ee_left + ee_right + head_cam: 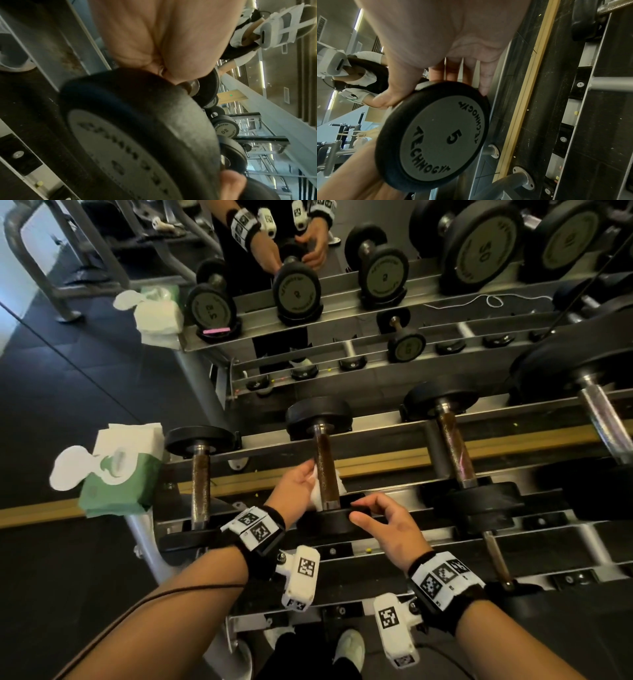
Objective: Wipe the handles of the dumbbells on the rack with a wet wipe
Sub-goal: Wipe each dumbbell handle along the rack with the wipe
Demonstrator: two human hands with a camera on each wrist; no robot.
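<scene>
On the rack's top row, the second dumbbell from the left has a rusty brown handle [324,453]. My left hand [313,478] holds a white wet wipe [317,495] wrapped round the lower part of that handle. My right hand [359,506] grips the rim of the dumbbell's near black head [325,525]. In the right wrist view the thumb and fingers [485,81] clasp the disc marked 5 [443,135]. The left wrist view shows my palm [154,40] above the same head [137,128]; the wipe is hidden there.
A green pack of wipes [116,474] sits at the rack's left end. Another dumbbell [200,474] lies to the left, two more [455,446] [603,419] to the right. A mirror [342,344] behind the rack reflects it all. Black floor [68,392] lies to the left.
</scene>
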